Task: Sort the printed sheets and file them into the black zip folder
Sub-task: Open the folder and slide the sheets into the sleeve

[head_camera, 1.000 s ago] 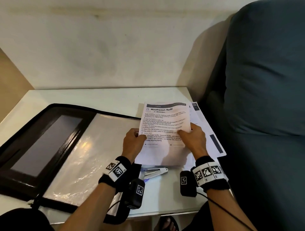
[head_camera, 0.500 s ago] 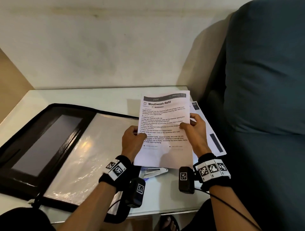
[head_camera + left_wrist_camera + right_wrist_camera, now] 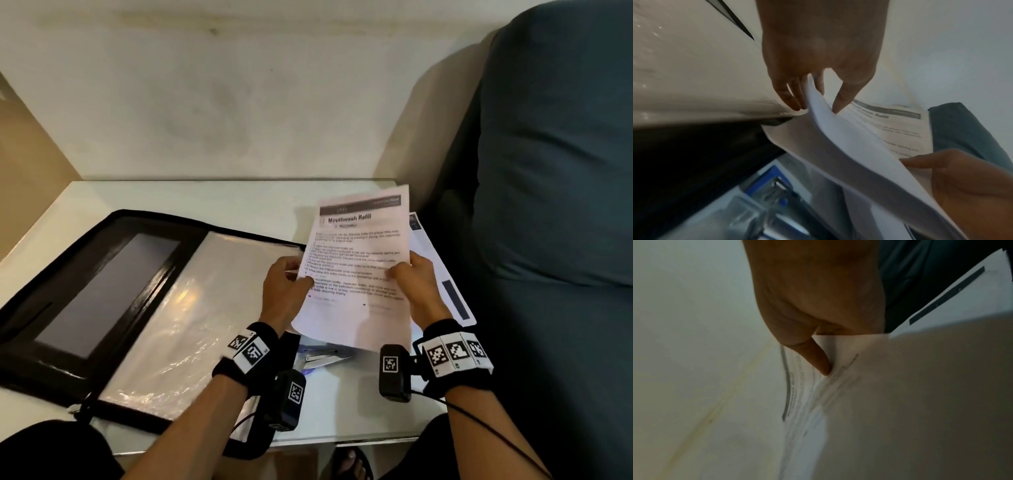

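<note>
- Lying open on the counter [image 3: 178, 195], the folder [image 3: 113, 294] spreads to the left of both hands, its clear sleeve [image 3: 191, 308] on the near side and its long axis running from the near left corner toward the far right.
- Loose sheets [image 3: 442, 274] lie flat on the counter to the right, partly under the raised page and running past the counter's right edge.
- Held up between the hands is the sheet [image 3: 359, 270] headed "Mouthwash Refill", its long axis pointing away from the person and its top tilted up off the counter; the left wrist view hints at more than one leaf, though I cannot tell the count.
- Left hand [image 3: 284, 291] pinches the sheet's left edge — thumb on the printed face, fingers [image 3: 789, 95] behind — and sits just beside the sleeve's right border, so it is the nearer hand to the folder.
- Right hand [image 3: 418, 284] clamps the right edge, thumb on top, on the side away from the folder.
- A stapler [image 3: 325, 356] rests on the counter under the sheet's lower edge.
- Filing looks not yet begun; my judgement is that the sheet must travel leftward, led by the left hand, and its soft curl could snag at the sleeve's mouth.
</note>
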